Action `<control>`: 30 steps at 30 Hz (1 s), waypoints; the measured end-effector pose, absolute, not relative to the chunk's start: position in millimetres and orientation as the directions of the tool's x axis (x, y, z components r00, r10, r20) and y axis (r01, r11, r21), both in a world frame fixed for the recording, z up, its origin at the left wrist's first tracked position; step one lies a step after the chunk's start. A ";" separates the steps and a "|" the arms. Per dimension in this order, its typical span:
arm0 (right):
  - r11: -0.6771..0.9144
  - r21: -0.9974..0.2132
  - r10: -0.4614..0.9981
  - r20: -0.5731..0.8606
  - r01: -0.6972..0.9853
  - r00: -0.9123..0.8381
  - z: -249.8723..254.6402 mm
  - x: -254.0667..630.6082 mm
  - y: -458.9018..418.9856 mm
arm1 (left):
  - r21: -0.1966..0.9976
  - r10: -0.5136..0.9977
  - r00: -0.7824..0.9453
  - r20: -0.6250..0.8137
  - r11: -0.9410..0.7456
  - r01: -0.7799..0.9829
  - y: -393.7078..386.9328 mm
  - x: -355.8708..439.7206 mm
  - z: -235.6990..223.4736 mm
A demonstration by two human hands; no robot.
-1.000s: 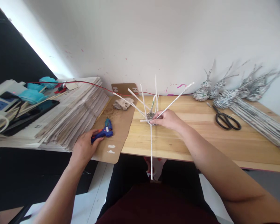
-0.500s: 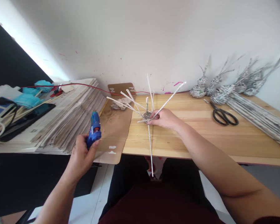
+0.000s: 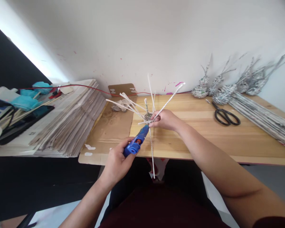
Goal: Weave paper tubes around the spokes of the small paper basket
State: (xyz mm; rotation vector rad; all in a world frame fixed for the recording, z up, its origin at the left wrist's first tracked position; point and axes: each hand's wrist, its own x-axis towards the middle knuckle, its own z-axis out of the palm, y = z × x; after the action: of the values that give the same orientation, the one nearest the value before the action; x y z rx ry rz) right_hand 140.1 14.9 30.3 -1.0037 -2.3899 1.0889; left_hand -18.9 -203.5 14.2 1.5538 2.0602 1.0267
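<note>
A blue hot glue gun (image 3: 136,144) is gripped in my left hand (image 3: 120,161). Its nozzle points up and to the right, at or very near the underside of a small woven paper piece (image 3: 147,117). Several white rolled-paper sticks (image 3: 169,101) spread outward from this piece, one of them hanging down past the table's front edge. My right hand (image 3: 165,120) pinches the piece at its right side, where the sticks meet. The fingertips partly cover the joint, so whether the nozzle touches it cannot be made out.
Black scissors (image 3: 224,116) lie to the right on the wooden table (image 3: 192,139). Behind them stand several woven paper gourd shapes (image 3: 200,88), beside a bundle of paper rolls (image 3: 263,118). Stacked newspapers (image 3: 68,126) and a cardboard sheet (image 3: 104,139) are at left. A red cord (image 3: 85,86) runs along the wall.
My left hand has brought the glue gun rightward from over the cardboard to the woven piece. My right hand keeps its pinch in nearly the same place.
</note>
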 end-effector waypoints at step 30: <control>0.446 -0.764 0.717 -0.007 0.467 -0.697 28.5 139.8 13.8 | 0.563 0.903 -0.405 0.143 0.263 0.784 -174.4 -19.4 -4.0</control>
State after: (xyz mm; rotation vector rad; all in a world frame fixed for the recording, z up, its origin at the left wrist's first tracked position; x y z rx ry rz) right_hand 139.8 13.8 28.5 -1.0121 -2.3839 1.1106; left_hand -19.4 -174.4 -4.0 1.5790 2.3231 0.8449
